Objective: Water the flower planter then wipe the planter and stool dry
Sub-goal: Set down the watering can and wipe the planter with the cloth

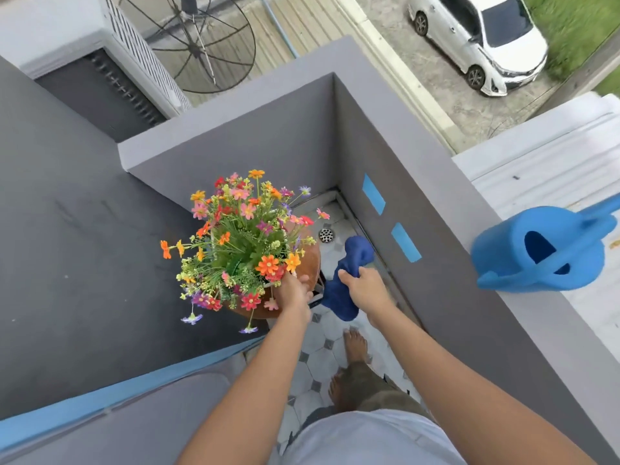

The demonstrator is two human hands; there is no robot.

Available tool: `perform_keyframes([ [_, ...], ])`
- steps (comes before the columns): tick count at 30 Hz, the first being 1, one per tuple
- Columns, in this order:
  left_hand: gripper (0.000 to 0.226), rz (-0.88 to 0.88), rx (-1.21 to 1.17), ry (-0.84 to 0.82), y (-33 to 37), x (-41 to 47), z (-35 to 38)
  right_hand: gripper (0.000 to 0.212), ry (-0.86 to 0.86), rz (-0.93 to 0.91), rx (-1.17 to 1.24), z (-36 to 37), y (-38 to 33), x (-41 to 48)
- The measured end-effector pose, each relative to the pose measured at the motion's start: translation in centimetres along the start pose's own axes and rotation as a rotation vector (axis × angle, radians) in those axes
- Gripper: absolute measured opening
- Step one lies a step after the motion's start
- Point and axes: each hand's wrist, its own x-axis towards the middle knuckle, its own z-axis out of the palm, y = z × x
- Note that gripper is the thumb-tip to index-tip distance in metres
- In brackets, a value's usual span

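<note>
A flower planter (241, 250) full of orange, pink and red blooms stands on a round brown stool (310, 260) in the balcony corner. My left hand (293, 290) grips the planter's near right edge under the flowers. My right hand (364, 288) is closed around a dark blue cloth (349, 280) that hangs just right of the stool, apart from it. A blue watering can (543, 250) sits on top of the grey wall at the right, away from both hands.
Grey balcony walls (302, 139) close in the corner. A floor drain (326, 235) lies in the tiled floor behind the stool. My bare feet (355, 345) stand on the tiles. Beyond the wall are an air-conditioner unit (100, 62) and a white car (479, 38) far below.
</note>
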Motion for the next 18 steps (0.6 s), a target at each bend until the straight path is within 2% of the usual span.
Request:
perform_keyframes([
  [2,0.027,-0.019,-0.038,0.05,0.0,0.6,0.1,0.044,-0.015,-0.026,-0.086,0.4,-0.7,1.0],
  [6,0.032,-0.011,-0.044,0.102,0.6,0.8,0.1,0.028,-0.049,-0.073,-0.199,0.9,-1.9,2.5],
  [9,0.023,0.05,-0.07,0.105,1.5,0.3,0.0,0.027,-0.059,-0.11,-0.21,1.0,-2.8,2.9],
  [11,0.012,0.077,-0.113,0.093,2.7,0.3,-0.4,0.034,-0.059,-0.147,-0.141,1.0,-3.2,3.0],
  [13,0.009,0.088,-0.124,0.073,4.3,-0.1,-1.4,0.029,-0.057,-0.189,-0.045,1.2,-4.0,2.7],
  [15,0.013,0.105,-0.113,0.045,6.0,-1.0,-2.9,0.019,-0.064,-0.227,0.05,1.5,-5.0,2.1],
  [18,0.018,0.144,-0.085,-0.062,8.3,-3.1,-4.6,0.016,-0.063,-0.263,0.199,1.5,-7.2,1.2],
])
